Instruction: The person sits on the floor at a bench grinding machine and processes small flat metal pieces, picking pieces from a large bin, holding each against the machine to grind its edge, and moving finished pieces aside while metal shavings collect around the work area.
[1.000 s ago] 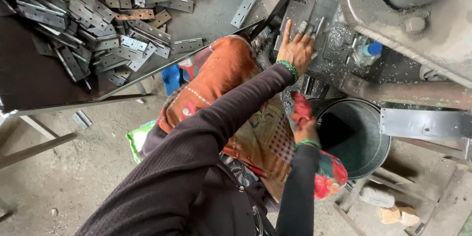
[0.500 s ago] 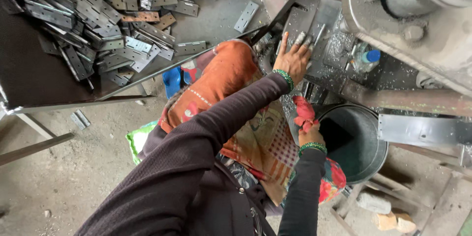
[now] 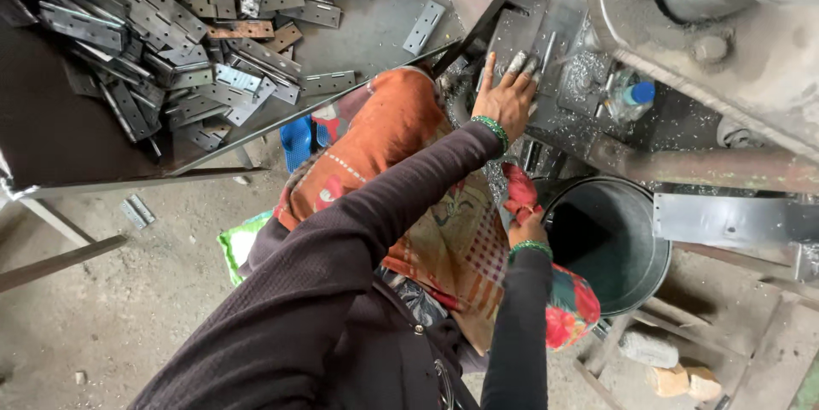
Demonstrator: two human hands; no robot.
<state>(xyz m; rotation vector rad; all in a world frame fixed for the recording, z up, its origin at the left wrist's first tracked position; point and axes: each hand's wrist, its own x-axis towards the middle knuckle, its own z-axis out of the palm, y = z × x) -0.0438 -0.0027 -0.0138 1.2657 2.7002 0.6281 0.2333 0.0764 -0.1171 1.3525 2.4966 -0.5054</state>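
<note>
Two hands, held well apart. Laid the left hand [image 3: 508, 98] flat, fingers spread and dusted grey, on the steel plate [image 3: 522, 28] of the machine bed, gripping nothing; pressed palm-down, probably to steady the plate or feel along its surface. Rested the right hand [image 3: 529, 228] lower, just beside the rim of the metal bucket [image 3: 657, 286], against a red cloth [image 3: 518, 190]; could not tell whether closed on the cloth or only touching it, with the fingers hidden.

Wore green bangles at both wrists and dark sleeves, with an orange patterned cloth [image 3: 401, 133] spread over the lap, likely to shield it from the metal shavings [image 3: 589, 69] scattered around the plate. Found the bucket directly below the bed's edge, seemingly set there so that pieces or swarf could drop in. Noted a heap of flat grey hinges [image 3: 171, 43] on the dark table [image 3: 51, 141], well apart from the left hand yet within reach on that side, and a plastic bottle with a blue cap [image 3: 627, 96] tucked near the machine body.
</note>
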